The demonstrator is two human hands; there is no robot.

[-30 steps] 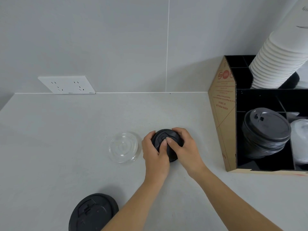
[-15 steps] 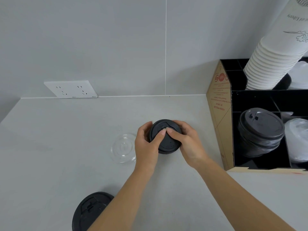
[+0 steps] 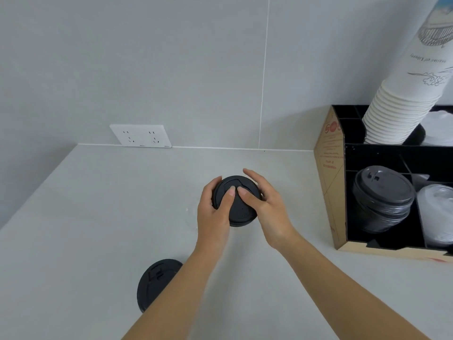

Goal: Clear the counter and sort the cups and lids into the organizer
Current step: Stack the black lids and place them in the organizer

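A small stack of black lids [image 3: 239, 204] is held between both hands above the middle of the counter. My left hand [image 3: 214, 214] grips its left side with the thumb on top. My right hand [image 3: 268, 212] holds its right side, thumb on top, with the fingers loosely curved round the rim. Another black lid [image 3: 155, 283] lies flat on the counter near me, partly under my left forearm. A clear lid [image 3: 190, 218] barely shows just left of my left hand. The organizer [image 3: 329, 192] stands at the right.
Inside the organizer are a leaning stack of black lids [image 3: 382, 200], white lids [image 3: 436, 217] and a tall stack of white paper cups [image 3: 402, 111]. A wall socket [image 3: 141, 139] sits at the back, where the counter [image 3: 98, 217] meets the tiled wall.
Both hands have lifted the black lids off the counter and a little to the right. The clear lid is now mostly hidden behind my left hand. The view has tilted upward.
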